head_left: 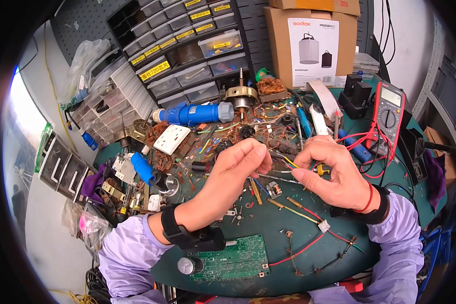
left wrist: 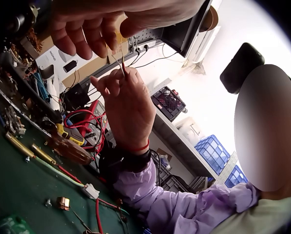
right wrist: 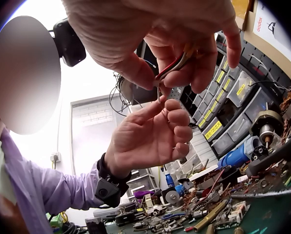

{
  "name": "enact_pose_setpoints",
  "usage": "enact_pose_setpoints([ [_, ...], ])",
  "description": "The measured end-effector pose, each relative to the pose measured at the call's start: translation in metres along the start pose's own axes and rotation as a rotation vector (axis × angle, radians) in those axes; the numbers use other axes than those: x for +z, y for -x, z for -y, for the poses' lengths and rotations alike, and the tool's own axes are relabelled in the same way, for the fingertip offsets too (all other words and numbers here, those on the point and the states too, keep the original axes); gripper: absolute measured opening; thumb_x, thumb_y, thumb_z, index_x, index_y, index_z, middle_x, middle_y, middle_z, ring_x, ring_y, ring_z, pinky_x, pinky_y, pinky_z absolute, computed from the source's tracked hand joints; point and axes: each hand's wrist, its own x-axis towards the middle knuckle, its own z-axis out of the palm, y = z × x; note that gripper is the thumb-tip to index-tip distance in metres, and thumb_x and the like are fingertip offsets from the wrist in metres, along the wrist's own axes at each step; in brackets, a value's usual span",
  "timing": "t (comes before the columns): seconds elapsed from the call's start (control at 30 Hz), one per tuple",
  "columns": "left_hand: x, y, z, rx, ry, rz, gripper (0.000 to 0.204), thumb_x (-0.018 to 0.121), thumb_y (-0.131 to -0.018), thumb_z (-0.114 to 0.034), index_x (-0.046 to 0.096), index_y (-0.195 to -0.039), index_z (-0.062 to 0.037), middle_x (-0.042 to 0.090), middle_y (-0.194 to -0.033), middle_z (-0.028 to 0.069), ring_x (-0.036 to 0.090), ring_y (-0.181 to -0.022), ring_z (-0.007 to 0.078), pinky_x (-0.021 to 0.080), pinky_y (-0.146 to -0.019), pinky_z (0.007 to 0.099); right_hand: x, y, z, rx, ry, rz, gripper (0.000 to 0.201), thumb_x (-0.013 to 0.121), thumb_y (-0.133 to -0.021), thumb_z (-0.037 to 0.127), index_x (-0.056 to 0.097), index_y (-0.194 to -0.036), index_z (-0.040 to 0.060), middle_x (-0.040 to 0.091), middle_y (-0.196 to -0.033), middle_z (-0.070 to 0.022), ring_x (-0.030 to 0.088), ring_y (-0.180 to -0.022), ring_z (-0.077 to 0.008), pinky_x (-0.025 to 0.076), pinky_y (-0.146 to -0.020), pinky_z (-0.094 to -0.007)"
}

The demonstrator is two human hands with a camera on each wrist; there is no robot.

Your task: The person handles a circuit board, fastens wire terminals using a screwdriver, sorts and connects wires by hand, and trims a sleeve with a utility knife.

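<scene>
My right hand [head_left: 332, 164] pinches a small bunch of thin wires [right wrist: 173, 66] between thumb and fingers; red and pale strands show in the right wrist view. Facing it, my left hand [head_left: 238, 164] has its thumb and index finger together on the bare end of one wire, just below the right fingertips in the right wrist view. Both hands are raised over the workbench. Beneath them lie brass pins [head_left: 256, 191] and a white connector [head_left: 324, 226] with red and green wires. A green circuit board [head_left: 233, 261] lies close to the left forearm.
Blue industrial plugs [head_left: 195, 114], a white socket plate [head_left: 172, 140] and scrap parts crowd the back of the bench. Small drawers [head_left: 192, 76] and a cardboard box [head_left: 278, 55] stand behind. A red multimeter [head_left: 388, 109] with tangled leads is at the right.
</scene>
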Motion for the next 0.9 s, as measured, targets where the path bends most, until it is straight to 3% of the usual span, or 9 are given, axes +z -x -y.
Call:
enact_pose_setpoints([
  [0.13, -0.003, -0.002, -0.003, -0.071, -0.125, 0.087, 0.034, 0.044, -0.1, -0.033, 0.054, -0.081, -0.0077, 0.051, -0.076, -0.0018, 0.045, -0.075, 0.0084, 0.038, -0.072, 0.0249, 0.002, 0.001, -0.001, -0.008, -0.004, 0.034, 0.01, 0.069, -0.078, 0.013, 0.062, -0.078, 0.0059, 0.061, -0.07, -0.005, 0.057, -0.07, -0.022, 0.038, -0.075, -0.0335],
  [0.47, -0.001, -0.001, -0.007, -0.099, -0.093, 0.083, 0.025, 0.052, -0.098, -0.025, 0.053, -0.081, -0.0077, 0.05, -0.076, -0.0035, 0.044, -0.074, 0.0065, 0.037, -0.071, 0.0238, 0.002, -0.001, 0.002, -0.038, 0.001, 0.063, 0.015, 0.074, -0.073, 0.012, 0.062, -0.08, 0.0063, 0.06, -0.07, -0.0038, 0.056, -0.069, -0.0211, 0.038, -0.076, -0.0331],
  [0.67, 0.003, 0.0, -0.005, -0.075, -0.006, 0.041, 0.023, 0.052, -0.098, -0.024, 0.053, -0.082, -0.0072, 0.052, -0.077, -0.0032, 0.045, -0.075, 0.0064, 0.037, -0.074, 0.0234, 0.006, -0.001, -0.002, -0.083, 0.063, -0.053, 0.015, 0.074, -0.073, 0.009, 0.062, -0.08, 0.0065, 0.059, -0.07, -0.0036, 0.056, -0.069, -0.0214, 0.038, -0.076, -0.0335],
  [0.77, 0.004, -0.001, 0.002, -0.003, 0.078, 0.04, 0.02, 0.052, -0.098, -0.02, 0.053, -0.084, -0.0052, 0.049, -0.076, -0.0052, 0.042, -0.072, 0.0028, 0.036, -0.066, 0.02, 0.006, -0.001, -0.003, -0.112, 0.11, -0.088, 0.013, 0.073, -0.075, 0.009, 0.061, -0.081, 0.0047, 0.061, -0.073, -0.0048, 0.057, -0.07, -0.0221, 0.04, -0.077, -0.0342],
  [0.9, 0.004, -0.001, -0.002, 0.041, -0.047, -0.008, 0.019, 0.052, -0.098, -0.018, 0.052, -0.084, -0.0055, 0.05, -0.076, -0.0047, 0.043, -0.071, 0.0034, 0.037, -0.065, 0.0207, 0.014, 0.004, -0.006, 0.078, -0.093, -0.14, 0.016, 0.071, -0.079, 0.009, 0.061, -0.09, 0.0016, 0.062, -0.078, -0.0056, 0.059, -0.068, -0.0153, 0.045, -0.067, -0.0305],
])
